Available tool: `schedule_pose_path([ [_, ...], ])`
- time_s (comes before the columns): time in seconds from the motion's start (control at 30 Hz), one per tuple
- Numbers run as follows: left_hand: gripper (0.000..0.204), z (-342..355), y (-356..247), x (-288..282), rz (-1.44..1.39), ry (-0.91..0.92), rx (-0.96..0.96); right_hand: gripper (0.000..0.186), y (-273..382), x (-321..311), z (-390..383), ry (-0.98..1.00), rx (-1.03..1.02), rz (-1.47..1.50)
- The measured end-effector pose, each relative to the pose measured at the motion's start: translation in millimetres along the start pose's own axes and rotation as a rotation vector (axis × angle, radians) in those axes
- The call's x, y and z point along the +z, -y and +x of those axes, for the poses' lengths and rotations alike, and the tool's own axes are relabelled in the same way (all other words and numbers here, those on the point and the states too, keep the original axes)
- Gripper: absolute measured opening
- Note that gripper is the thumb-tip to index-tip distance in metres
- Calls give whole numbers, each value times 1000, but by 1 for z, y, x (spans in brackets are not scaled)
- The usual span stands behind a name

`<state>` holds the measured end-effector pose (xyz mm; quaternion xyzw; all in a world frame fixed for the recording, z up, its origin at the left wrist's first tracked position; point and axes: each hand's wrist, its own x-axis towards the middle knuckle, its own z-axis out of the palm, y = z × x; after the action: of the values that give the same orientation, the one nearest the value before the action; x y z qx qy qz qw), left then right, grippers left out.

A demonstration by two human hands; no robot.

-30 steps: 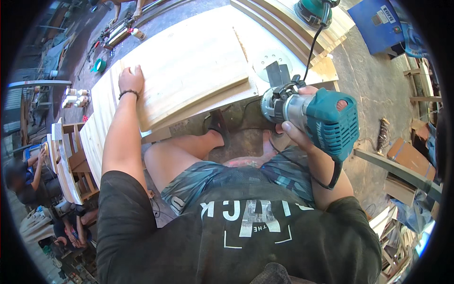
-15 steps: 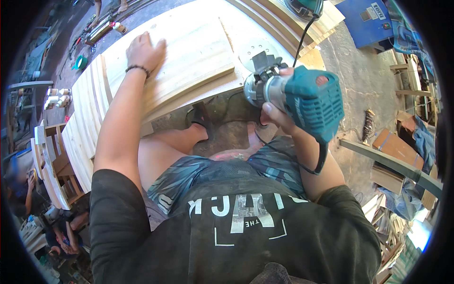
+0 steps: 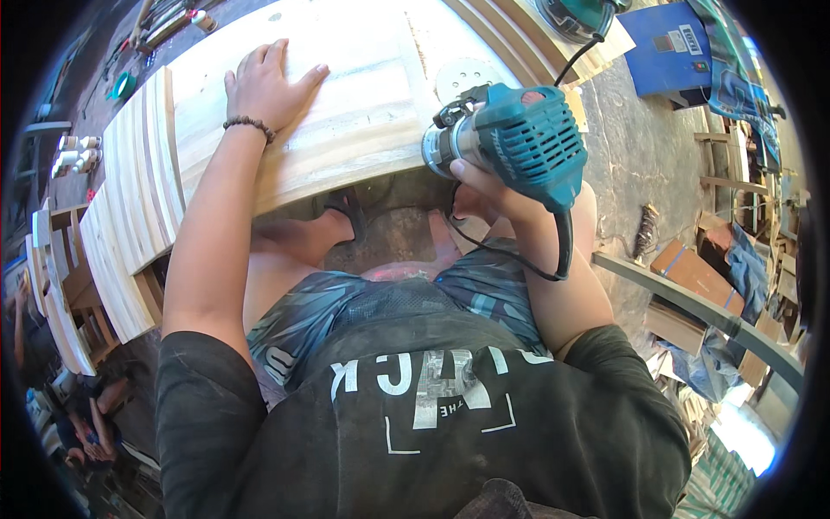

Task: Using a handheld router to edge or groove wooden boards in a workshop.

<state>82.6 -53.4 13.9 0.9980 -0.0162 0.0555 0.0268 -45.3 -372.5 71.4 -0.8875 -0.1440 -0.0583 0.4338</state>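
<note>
My left hand [image 3: 266, 93] lies flat with fingers spread on a pale, glued-up wooden board [image 3: 367, 117]; a dark beaded bracelet circles that wrist. In my right hand [image 3: 494, 192] is a teal trim router [image 3: 538, 145], gripped around its metal body and tilted with its base toward the left. That base meets the board's near right corner in the picture; whether it touches the wood, I cannot tell. The router's black cord [image 3: 564, 246] loops down beside my right forearm. A round sanding disc [image 3: 464, 80] with holes lies just beyond the router.
Stacked wooden panels [image 3: 130, 203] stand at the left. More boards [image 3: 493, 39] lie at the far right of the work surface, with another teal power tool [image 3: 575, 19] on them. A blue box [image 3: 666, 52] sits on the floor, and a grey bar [image 3: 700, 303] crosses the right side.
My right hand has brought the router leftward, and its base now overlaps the board's near right corner. My left hand stays on the board, its fingers more spread.
</note>
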Motion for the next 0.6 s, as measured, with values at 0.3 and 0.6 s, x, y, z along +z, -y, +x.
schedule_pose_path([
  [0.3,93,-5,24,3,129,4,195,45,13,3,-1,-11,-97,-56],
  [0.6,97,-7,24,6,109,-29,148,43,19,29,9,174,161,197],
])
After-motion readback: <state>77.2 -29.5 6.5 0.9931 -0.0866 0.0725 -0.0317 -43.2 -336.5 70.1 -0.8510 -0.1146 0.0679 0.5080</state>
